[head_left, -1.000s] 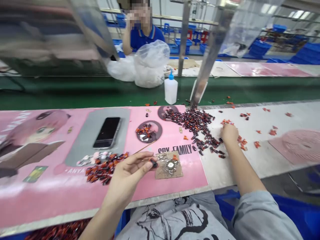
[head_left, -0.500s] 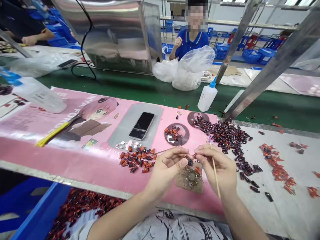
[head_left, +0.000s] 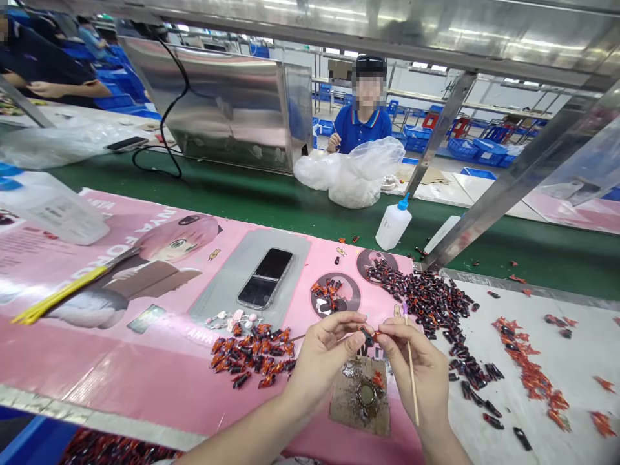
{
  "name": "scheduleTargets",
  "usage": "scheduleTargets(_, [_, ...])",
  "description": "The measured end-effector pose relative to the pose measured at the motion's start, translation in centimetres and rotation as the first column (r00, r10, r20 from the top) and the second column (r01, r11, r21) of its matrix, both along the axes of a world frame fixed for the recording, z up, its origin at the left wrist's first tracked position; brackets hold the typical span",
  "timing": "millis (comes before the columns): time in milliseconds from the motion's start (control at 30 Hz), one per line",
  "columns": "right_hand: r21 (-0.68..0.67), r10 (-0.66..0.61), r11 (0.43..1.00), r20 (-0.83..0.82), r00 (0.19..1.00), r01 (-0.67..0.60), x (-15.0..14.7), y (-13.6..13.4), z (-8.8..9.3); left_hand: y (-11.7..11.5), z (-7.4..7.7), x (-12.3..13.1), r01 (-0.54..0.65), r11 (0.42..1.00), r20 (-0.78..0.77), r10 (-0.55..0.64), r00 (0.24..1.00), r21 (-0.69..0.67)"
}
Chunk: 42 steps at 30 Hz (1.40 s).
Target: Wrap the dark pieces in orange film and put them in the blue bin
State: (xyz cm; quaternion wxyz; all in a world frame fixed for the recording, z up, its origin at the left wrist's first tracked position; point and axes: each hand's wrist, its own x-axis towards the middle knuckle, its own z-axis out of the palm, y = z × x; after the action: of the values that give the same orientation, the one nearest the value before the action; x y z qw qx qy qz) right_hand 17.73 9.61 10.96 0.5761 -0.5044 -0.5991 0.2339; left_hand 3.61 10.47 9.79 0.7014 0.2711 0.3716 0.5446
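Observation:
My left hand (head_left: 322, 352) pinches a small dark part (head_left: 367, 335) between thumb and fingers. My right hand (head_left: 421, 374) meets it fingertip to fingertip and holds a thin wooden stick (head_left: 411, 378) that runs down across the palm. Both hands hover above a brown cardboard square (head_left: 361, 399) smeared with glue. A pile of dark red parts (head_left: 252, 355) lies just left of my left hand. A larger heap of dark parts (head_left: 431, 300) lies behind my right hand.
A phone (head_left: 265, 278) lies on the pink poster mat (head_left: 145, 361). A white squeeze bottle (head_left: 393, 223) stands by the green conveyor belt (head_left: 242, 194). Orange scraps (head_left: 527, 361) litter the right. A slanted metal post (head_left: 504, 187) rises at right. A person in blue (head_left: 361, 126) sits opposite behind plastic bags (head_left: 358, 174).
My right hand left the heap at right and joined my left hand over the cardboard, now holding the stick. The view swung left and then tilted upward.

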Motion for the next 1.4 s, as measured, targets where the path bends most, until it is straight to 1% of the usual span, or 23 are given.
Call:
scheduleTargets(100, [0.021, -0.015, 1.0, 0.041, 0.999, 0.014, 0.2, 0.1, -0.1, 0.1, 0.2, 0.3, 0.008, 1.0, 0.001, -0.008, 1.0, -0.004])
scheduleTargets(233, [0.165, -0.111, 0.982, 0.137, 0.984, 0.087, 0.5, 0.1, -0.9, 0.1, 0.8, 0.6, 0.018, 0.999, 0.019, -0.017, 1.0, -0.028])
scheduleTargets(267, [0.195, -0.119, 0.977, 0.159, 0.98, 0.086, 0.5, 0.1, -1.1, 0.1, 0.9, 0.6, 0.018, 0.999, 0.026, -0.018, 1.0, -0.032])
scheduleTargets(333, [0.213, -0.086, 0.976, 0.185, 0.979, 0.046, 0.6, 0.1, -1.4, 0.1, 1.0, 0.6, 0.023, 0.999, 0.047, -0.021, 0.999, -0.034])
scheduleTargets(400, [0.187, -0.024, 0.982, 0.172, 0.985, -0.009, 0.6, 0.1, -1.5, 0.2, 1.1, 0.5, 0.021, 0.999, 0.07, -0.019, 0.997, -0.032])
scheduleTargets(533, [0.066, 0.066, 0.995, 0.074, 0.995, -0.07, 0.7, -0.3, -1.3, 0.0, 1.7, 0.1, 0.019, 1.0, 0.071, -0.017, 0.997, -0.024])
scheduleTargets(600, [0.032, 0.052, 0.998, 0.024, 0.998, -0.052, 0.6, -0.6, -1.1, -0.2, 2.3, 0.0, -0.008, 1.0, 0.048, 0.009, 0.999, -0.026])
scheduleTargets(733, [0.028, -0.006, 1.0, -0.05, 0.999, 0.008, 0.6, -1.0, -0.3, -0.6, 3.1, 0.1, -0.068, 0.998, -0.041, 0.067, 0.997, -0.018])
scheduleTargets(867, [-0.035, 0.034, 0.999, -0.167, 0.985, -0.04, 0.6, -1.2, 0.5, -0.8, 3.0, 0.1, -0.085, 0.995, -0.107, 0.09, 0.99, 0.044])
scheduleTargets(933, [-0.042, 0.07, 0.996, -0.186, 0.98, -0.08, 0.6, -1.4, 0.8, -0.9, 2.9, 0.1, -0.09, 0.991, -0.139, 0.103, 0.985, 0.095])
scheduleTargets(1000, [-0.031, 0.095, 0.994, -0.158, 0.983, -0.101, 0.5, -1.5, 1.0, -0.9, 2.7, 0.1, -0.082, 0.982, -0.154, 0.109, 0.982, 0.169])
scheduleTargets(1067, [-0.007, 0.098, 0.995, -0.091, 0.991, -0.099, 0.5, -1.7, 1.1, -0.8, 2.6, 0.1, -0.074, 0.966, -0.156, 0.115, 0.981, 0.247])
scheduleTargets(1133, [0.04, 0.094, 0.995, -0.005, 0.996, -0.094, 0.4, -1.8, 1.2, -0.7, 2.6, 0.1, -0.077, 0.955, -0.153, 0.125, 0.98, 0.288])
scheduleTargets(1267, [0.154, 0.111, 0.979, 0.135, 0.985, -0.132, 0.4, -1.6, 1.3, -0.6, 2.8, 0.0, -0.092, 0.964, -0.138, 0.129, 0.982, 0.25])
scheduleTargets(1400, [0.175, 0.142, 0.967, 0.227, 0.964, -0.184, 0.0, -1.3, 1.4, -0.5, 2.7, -0.4, -0.112, 0.977, -0.099, 0.131, 0.986, 0.18])
